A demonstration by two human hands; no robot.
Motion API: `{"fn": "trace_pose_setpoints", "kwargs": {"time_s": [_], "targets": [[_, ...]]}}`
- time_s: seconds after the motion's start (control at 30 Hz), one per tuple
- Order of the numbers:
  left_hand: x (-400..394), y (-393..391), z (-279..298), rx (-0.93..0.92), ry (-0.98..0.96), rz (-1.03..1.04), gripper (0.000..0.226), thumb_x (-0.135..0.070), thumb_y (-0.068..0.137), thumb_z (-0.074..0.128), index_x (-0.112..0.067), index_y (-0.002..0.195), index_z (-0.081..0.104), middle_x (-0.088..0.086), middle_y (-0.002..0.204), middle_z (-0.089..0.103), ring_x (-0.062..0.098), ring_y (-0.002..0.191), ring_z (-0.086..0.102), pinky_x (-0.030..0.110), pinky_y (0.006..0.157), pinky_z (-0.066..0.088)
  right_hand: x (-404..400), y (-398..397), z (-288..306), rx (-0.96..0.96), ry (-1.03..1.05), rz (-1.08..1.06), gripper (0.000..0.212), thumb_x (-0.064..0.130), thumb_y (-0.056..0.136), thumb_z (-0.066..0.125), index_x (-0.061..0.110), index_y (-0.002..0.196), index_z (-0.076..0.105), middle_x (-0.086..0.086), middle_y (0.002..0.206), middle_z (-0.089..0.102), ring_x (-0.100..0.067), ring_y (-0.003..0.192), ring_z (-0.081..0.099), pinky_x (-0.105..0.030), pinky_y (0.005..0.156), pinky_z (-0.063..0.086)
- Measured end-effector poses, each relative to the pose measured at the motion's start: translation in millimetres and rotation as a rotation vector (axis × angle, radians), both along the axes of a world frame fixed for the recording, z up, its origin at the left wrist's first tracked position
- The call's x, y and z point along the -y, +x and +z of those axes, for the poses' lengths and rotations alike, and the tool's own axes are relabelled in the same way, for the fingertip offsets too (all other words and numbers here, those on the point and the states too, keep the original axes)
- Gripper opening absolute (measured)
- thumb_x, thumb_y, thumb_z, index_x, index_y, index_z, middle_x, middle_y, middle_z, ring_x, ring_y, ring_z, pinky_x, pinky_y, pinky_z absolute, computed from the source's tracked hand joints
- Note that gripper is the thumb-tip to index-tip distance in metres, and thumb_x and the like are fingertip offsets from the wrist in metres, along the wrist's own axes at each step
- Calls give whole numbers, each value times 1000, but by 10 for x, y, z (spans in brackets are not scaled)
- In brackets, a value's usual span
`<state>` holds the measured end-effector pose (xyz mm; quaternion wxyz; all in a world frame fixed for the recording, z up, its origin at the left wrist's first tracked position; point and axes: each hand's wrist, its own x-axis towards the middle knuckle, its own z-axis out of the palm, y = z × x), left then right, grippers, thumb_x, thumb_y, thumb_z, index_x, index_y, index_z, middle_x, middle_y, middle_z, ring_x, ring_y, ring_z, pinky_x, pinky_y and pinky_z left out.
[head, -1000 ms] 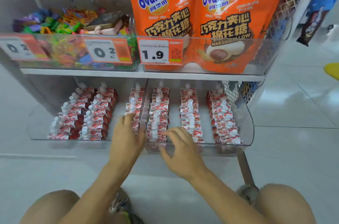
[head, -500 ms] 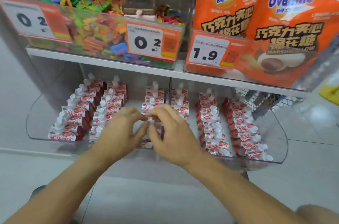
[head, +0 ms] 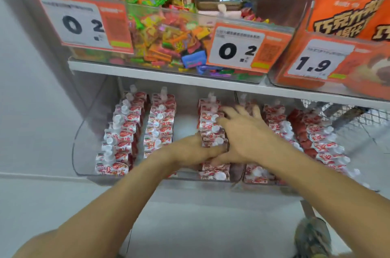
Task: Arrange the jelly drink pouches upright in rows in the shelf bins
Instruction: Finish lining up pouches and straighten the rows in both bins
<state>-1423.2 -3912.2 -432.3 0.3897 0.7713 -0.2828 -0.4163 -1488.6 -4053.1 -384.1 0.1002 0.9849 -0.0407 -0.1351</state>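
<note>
Red-and-white jelly drink pouches (head: 160,129) with white caps stand in rows inside two clear bins (head: 74,152) on the lower shelf. My left hand (head: 190,150) reaches in from the left, its fingers lying straight against the side of the third row of pouches (head: 211,110). My right hand (head: 247,133) rests with spread fingers on the tops of the third and fourth rows, thumb down toward the front. The left fingertips are partly hidden under the right palm. More rows (head: 316,139) fill the right bin.
The upper shelf (head: 147,74) hangs low over the pouches and carries a bin of mixed candies (head: 164,31) and orange Ovaltine bags (head: 354,4), with price tags (head: 238,50) in front. A wire basket (head: 358,116) is at the right. Pale floor lies below.
The view has moved closer and to the left. My right hand went from pinching at the third row to spreading farther back over the tops; my left hand slid right against that row.
</note>
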Motion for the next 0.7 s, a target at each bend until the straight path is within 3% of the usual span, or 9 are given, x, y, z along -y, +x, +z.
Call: {"fn": "trace_pose_setpoints", "kwargs": {"time_s": [0.07, 0.13, 0.2, 0.3, 0.37, 0.47, 0.57, 0.7], "targets": [[23, 32, -127, -37, -17, -47, 60, -49, 85, 64, -31, 137, 41, -9, 125, 59, 12, 112, 57, 31, 95, 50, 148, -147, 1, -15, 194, -70, 130, 81, 58, 71, 19, 157, 13, -7, 164, 4, -26, 150, 8, -48, 121, 15], [27, 41, -205, -79, 6, -69, 88, -59, 77, 68, -28, 146, 26, -10, 136, 52, 10, 121, 52, 33, 101, 46, 160, -329, -72, 11, 444, -140, 132, 67, 69, 76, 19, 157, -10, 1, 162, -27, -5, 145, -2, -32, 119, 18], [36, 87, -252, -188, -34, -13, 84, -53, 79, 70, -23, 145, 27, -10, 133, 54, 10, 118, 55, 36, 99, 49, 110, -434, -161, 75, 577, -180, 131, 56, 77, 76, 22, 153, -25, 8, 155, -39, 4, 138, -7, -26, 117, 17], [135, 196, -265, -205, 22, 270, 85, -59, 84, 60, -20, 148, 20, 0, 143, 43, 24, 124, 49, 43, 101, 45, 119, -467, -234, 132, 681, -220, 128, 48, 83, 74, 25, 148, -33, 12, 154, -38, 3, 141, -20, -21, 117, 5], [307, 188, -278, -343, -46, 411, 79, -60, 88, 50, -25, 150, 17, -4, 141, 40, 29, 133, 40, 45, 107, 35, 159, -478, -269, 145, 710, -227, 122, 46, 86, 71, 28, 148, -33, 14, 155, -36, 4, 141, -20, -24, 119, 5], [540, 64, -273, -423, -102, 416, 57, -47, 99, 39, -26, 149, 19, -3, 148, 36, 22, 135, 35, 34, 100, 28, 179, -489, -334, 155, 765, -236, 117, 40, 90, 69, 35, 147, -34, 20, 153, -38, 5, 139, -17, -36, 123, 10], [474, 106, -162, -436, -73, 384, 47, -44, 100, 38, -25, 143, 35, -5, 140, 48, 17, 119, 51, 34, 96, 38, 151, -499, -339, 137, 780, -250, 116, 32, 92, 68, 36, 146, -35, 20, 151, -42, 4, 138, -9, -36, 121, 17], [646, 472, -154, -178, -79, 532, 69, -60, 94, 35, -21, 150, 23, -4, 141, 39, 18, 121, 44, 35, 98, 35, 154, -517, -366, 173, 807, -247, 108, 25, 98, 60, 33, 146, -36, 20, 149, -45, 0, 143, 1, -21, 109, 22]]}}
